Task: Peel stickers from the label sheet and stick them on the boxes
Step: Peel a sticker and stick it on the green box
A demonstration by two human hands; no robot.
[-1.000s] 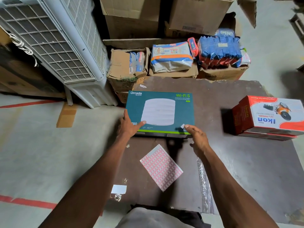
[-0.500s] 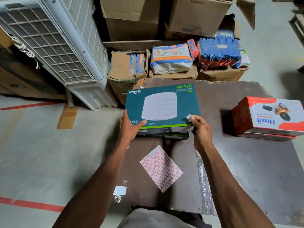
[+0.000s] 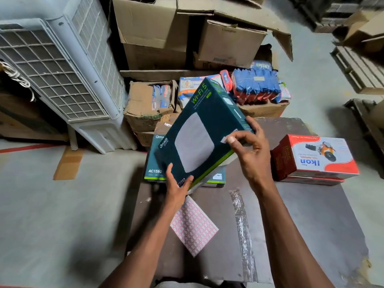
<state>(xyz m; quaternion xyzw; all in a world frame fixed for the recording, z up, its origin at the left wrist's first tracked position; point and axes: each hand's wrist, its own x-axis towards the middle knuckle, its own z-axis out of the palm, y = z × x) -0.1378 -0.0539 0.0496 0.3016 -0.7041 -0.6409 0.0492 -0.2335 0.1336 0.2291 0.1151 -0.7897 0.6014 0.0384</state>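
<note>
dark table | both hands' fingers grip tilted teal box; lower box half-hidden

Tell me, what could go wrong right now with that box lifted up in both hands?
The teal box is tilted steeply, and the left hand grips only its lower corner, so it might slip and drop onto the second box below. The right hand's thumb presses a small white sticker on the front; if the box shifts, the sticker may go on crooked or creased. The label sheet lies right beneath, so a dropped box could crumple it.
</note>
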